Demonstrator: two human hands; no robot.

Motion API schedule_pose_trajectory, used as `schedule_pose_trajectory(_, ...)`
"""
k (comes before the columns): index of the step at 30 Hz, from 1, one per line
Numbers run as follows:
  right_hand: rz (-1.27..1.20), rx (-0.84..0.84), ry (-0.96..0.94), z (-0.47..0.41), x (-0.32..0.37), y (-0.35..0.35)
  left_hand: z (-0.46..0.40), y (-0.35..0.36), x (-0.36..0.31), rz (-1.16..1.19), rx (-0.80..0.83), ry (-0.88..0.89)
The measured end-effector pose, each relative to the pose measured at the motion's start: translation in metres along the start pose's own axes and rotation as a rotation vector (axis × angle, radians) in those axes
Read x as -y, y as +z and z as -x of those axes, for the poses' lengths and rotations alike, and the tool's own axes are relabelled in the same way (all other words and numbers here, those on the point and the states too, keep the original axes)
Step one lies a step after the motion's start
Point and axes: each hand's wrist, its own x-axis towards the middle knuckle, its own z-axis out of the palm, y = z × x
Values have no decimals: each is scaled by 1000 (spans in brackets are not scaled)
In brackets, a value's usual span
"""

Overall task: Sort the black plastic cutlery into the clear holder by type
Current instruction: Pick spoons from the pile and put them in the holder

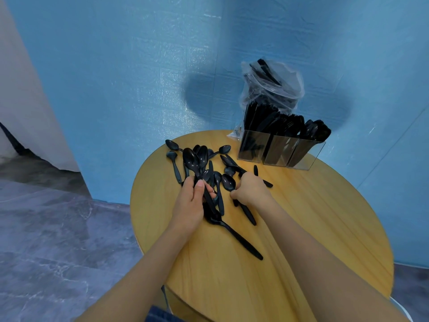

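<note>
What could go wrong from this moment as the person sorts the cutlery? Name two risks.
1. The left hand grips a bunch of spoons by their handles; adding more could let the fanned bundle slip.
2. The clear holder already looks crowded, with a plastic bag right behind it, so pushing more in could nudge it or mix types.

The spoons (194,160) and knife (241,240) are finished in glossy black. The holder (282,151) is clear. The counter (301,228) is yellow wood-grain. The wall (116,77) is blue, brick-patterned; the floor (46,228) is grey marbled.
</note>
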Motion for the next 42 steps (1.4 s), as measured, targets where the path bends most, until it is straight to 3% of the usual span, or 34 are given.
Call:
schedule_pose_trajectory(5,-27,-24,29,-1,-6,4,2,2,1,-134,45,57)
schedule_pose_trajectory(20,37,-13,19,12,-6,-1,1,1,-1,-89,30,56)
schedule_pose_trajectory(33,-506,-130,-242,61,-23,-29,4,13,-23,-98,-10,58)
schedule_pose_trajectory(42,-347,-213,-354,71,-27,-20,7,50,-40,58,72,-195)
